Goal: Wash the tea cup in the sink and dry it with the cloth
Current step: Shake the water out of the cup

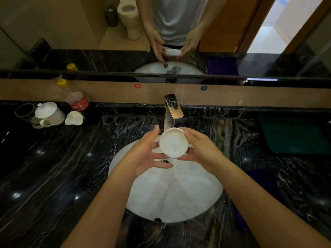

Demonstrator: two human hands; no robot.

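I hold the small white tea cup (173,142) in the middle of the frame, above the white sink (172,194) and just below the chrome faucet (172,109). My left hand (148,156) is beside the cup on its left, fingers straight and spread, the lower ones reaching under it. My right hand (200,149) holds the cup from the right, thumb on the rim and fingers curled below. The drain (165,161) shows a little under the cup; my hands cover most of the basin's back part.

At the right of the frame, on the black marble counter (53,167), lies a dark green cloth (293,135). A purple cloth (263,183) lies lower right, partly hidden by my right forearm. In the upper left stand a plastic bottle (75,97) with yellow cap, a white lidded mug (49,113), a clear glass (24,111) and a small white cup (74,118) lying on its side. The mirror (71,33) at the top reflects my hands and a toilet (129,17).
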